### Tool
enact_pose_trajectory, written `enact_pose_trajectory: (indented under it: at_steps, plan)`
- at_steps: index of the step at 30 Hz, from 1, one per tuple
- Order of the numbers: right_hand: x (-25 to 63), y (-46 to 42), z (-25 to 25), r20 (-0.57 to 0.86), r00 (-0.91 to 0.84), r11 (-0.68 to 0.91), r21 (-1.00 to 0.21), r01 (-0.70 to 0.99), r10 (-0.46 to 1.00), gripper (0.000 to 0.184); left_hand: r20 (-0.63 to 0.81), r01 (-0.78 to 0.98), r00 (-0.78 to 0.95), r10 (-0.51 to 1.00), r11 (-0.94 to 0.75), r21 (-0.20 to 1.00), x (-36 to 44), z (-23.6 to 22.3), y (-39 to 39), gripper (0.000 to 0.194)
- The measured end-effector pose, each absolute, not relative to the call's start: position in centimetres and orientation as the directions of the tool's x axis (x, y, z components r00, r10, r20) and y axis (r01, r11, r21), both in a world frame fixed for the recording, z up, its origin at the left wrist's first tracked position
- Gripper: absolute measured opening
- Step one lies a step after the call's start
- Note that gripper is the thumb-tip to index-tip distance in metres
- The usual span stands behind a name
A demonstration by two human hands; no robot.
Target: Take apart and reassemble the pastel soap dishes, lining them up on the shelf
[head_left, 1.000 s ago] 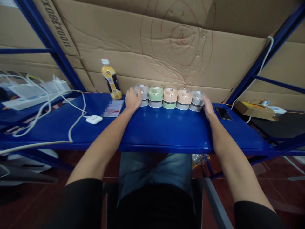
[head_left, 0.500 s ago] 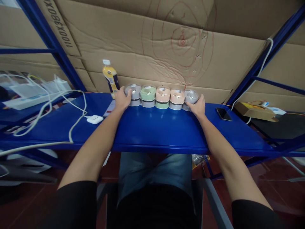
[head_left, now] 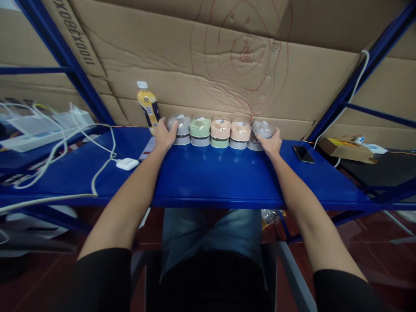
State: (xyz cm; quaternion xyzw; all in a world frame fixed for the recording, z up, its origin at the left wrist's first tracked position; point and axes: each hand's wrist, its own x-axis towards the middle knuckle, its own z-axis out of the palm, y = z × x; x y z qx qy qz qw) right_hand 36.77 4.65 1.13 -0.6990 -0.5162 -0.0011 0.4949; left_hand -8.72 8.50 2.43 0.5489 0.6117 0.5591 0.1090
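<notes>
Small rounded boxes with clear lids stand stacked two high in a row against the cardboard. My left hand (head_left: pixel 165 134) has its thumb and fingers around the upper grey box (head_left: pixel 180 124) at the left end. At the right end, my right hand (head_left: pixel 271 139) grips another upper grey box (head_left: pixel 262 128), which sits shifted and slightly tilted over the grey box under it (head_left: pixel 254 143). Between them are a green box (head_left: pixel 199 127) and two pink boxes, the left one (head_left: pixel 221 129) above a green box (head_left: pixel 219 142).
A yellow drink bottle (head_left: pixel 147 106) stands behind my left hand. White cables and a white earphone case (head_left: pixel 127 164) lie left on the blue shelf (head_left: pixel 221 177). A phone (head_left: pixel 303 154) and an open carton (head_left: pixel 346 149) are at the right.
The right-end upper grey box has moved a little rightward off its lower box, along with my right hand. My left hand keeps its place at the left stack. The view has shifted slightly.
</notes>
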Motion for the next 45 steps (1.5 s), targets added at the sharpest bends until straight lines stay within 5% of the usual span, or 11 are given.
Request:
enact_pose_trajectory:
  at_steps: [4, 9, 14, 20, 24, 31, 39, 45]
  plan:
    - [37.9, 3.9, 3.2, 0.485, 0.586, 0.038, -0.79, 0.611, 0.65, 0.1, 0.606, 0.593, -0.36, 0.709, -0.327, 0.735, -7.7, 3.7, 6.8, 0.074]
    - [37.4, 1.3, 6.2, 0.651, 0.28, 0.415, -0.7, 0.581, 0.706, 0.098, 0.76, 0.525, -0.001, 0.65, -0.646, 0.554, -3.9, 5.3, 3.7, 0.074]
    - [32.7, -2.8, 6.7, 0.524, -0.281, 0.594, -0.689, 0.416, 0.804, 0.105, 0.509, 0.154, 0.431, 0.745, -0.616, 0.772, -0.6, 4.5, 1.1, 0.103]
    - [29.3, -3.9, 4.5, 0.248, -0.582, 0.541, -0.736, 0.407, 0.775, 0.117, 0.396, 0.297, 0.518, 0.758, -0.594, 0.748, -1.5, 2.4, -1.2, 0.096]
    - [28.4, -3.8, 3.3, 0.189, -0.588, 0.551, -0.644, 0.53, 0.787, 0.117, 0.354, 0.387, 0.536, 0.766, -0.596, 0.704, -1.7, 0.8, -1.6, 0.097]
    - [25.2, -4.7, 2.1, 0.354, -0.525, 0.633, -0.45, 0.63, 0.774, 0.107, 0.382, 0.381, 0.537, 0.752, -0.62, 0.686, -0.7, -0.6, -1.5, 0.104]
    - [28.0, -4.3, 3.4, 0.381, -0.47, 0.605, -0.521, 0.602, 0.796, 0.087, 0.392, 0.444, 0.54, 0.745, -0.648, 0.619, -1.4, -0.4, -1.7, 0.116]
    - [33.9, -2.8, 4.6, 0.165, -0.367, 0.394, -0.55, 0.736, 0.916, 0.075, 0.36, 0.471, 0.662, 0.657, -0.738, 0.483, -2.3, -0.4, -1.0, 0.062]
